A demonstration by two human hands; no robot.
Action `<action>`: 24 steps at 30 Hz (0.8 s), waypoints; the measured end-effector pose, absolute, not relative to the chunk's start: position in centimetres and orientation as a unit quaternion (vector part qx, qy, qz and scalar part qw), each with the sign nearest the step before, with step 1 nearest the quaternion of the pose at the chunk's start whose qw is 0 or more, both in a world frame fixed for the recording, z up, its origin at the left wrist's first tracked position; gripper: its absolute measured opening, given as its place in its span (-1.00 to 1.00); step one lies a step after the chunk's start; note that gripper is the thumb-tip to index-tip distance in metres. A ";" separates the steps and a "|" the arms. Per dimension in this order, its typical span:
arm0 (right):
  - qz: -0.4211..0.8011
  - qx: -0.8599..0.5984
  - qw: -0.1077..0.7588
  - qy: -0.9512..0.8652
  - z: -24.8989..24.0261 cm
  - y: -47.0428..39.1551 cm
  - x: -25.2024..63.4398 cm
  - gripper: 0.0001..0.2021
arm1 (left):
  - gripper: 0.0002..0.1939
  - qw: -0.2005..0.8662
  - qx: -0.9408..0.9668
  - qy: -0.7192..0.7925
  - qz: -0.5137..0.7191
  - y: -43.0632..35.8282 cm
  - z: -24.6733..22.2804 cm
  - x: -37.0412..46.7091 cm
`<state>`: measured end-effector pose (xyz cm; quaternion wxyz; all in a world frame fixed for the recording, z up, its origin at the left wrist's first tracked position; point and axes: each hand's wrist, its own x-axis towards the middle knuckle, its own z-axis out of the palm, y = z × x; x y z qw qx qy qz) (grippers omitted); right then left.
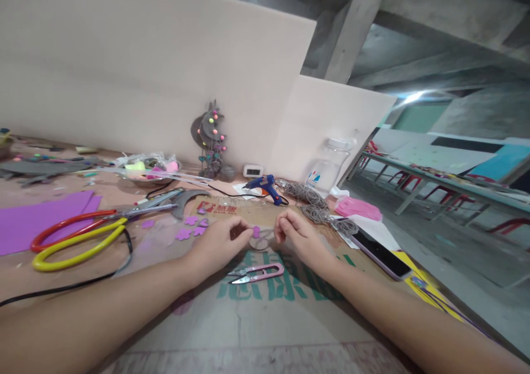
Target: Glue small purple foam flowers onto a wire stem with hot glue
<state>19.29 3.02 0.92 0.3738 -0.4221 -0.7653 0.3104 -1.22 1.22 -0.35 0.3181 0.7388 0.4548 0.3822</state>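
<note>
Over the cardboard (265, 330), my left hand (219, 242) pinches a small purple piece (256, 232) between thumb and fingertips. My right hand (298, 236) has its fingers closed on a thin grey cord (268, 234), which runs toward the purple piece and loops below it. How cord and piece are joined is too small to make out. Just below the hands lie pink thread snips (265, 272). Several purple flower cutouts (183, 234) rest left of my left hand.
Red-and-yellow-handled scissors (83, 245) lie on purple sheets (37, 219) at left. Behind stand a blue glue gun (267, 186), a grey hanging ornament (211, 136) and a clear jar (329, 167). Grey cord bundles (306, 194) and a phone (379, 252) are at right.
</note>
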 end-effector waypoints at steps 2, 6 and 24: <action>0.274 -0.424 0.372 -0.779 1.5 3.6 19.9 -0.74 | -0.79 0.325 0.733 0.453 0.391 1.3 -0.4 -1.2; 0.234 -0.460 0.388 -0.764 1.7 6.0 21.2 -0.79 | -0.81 0.332 0.725 0.450 0.402 1.4 -0.5 -1.1; 0.100 -0.562 0.414 -0.709 1.6 16.2 22.3 -0.66 | -0.80 0.347 0.697 0.469 0.417 2.0 -0.6 -1.4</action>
